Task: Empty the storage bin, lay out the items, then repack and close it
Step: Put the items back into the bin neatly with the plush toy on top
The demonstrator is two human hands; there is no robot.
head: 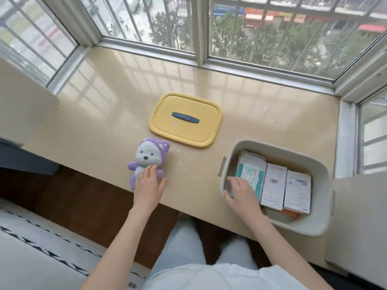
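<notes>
A wide, glossy beige window ledge (104,114) fills the view, seen from above by a seated person. On its right side stands the pale grey storage bin (322,206), open and still mostly full. Its yellow lid (184,130) lies flat near the middle of the ledge, well apart from the bin. A purple and white plush toy (146,155) lies on its back at the left, close to the ledge's near edge. Inside the bin, two white boxes (274,185) stand side by side, with a teal wipes pack (250,174) touching them on the left and something orange (291,213) beneath.

Judged from this, emptying has barely begun. The toy's feet sit so near the edge that a careless withdrawal of the hand could sweep it to the floor. The wipes pack looks soft and wedged against the boxes, so pulling it by one end might let it slip or tip the boxes over.

The left hand (148,185) rests on the toy's belly, fingers fairly straight and thumb spread wide. The right hand (240,195) reaches down into the bin's left side, fingers bent over the near end of the wipes pack. Whether it grips the pack or only touches it cannot be told.
</notes>
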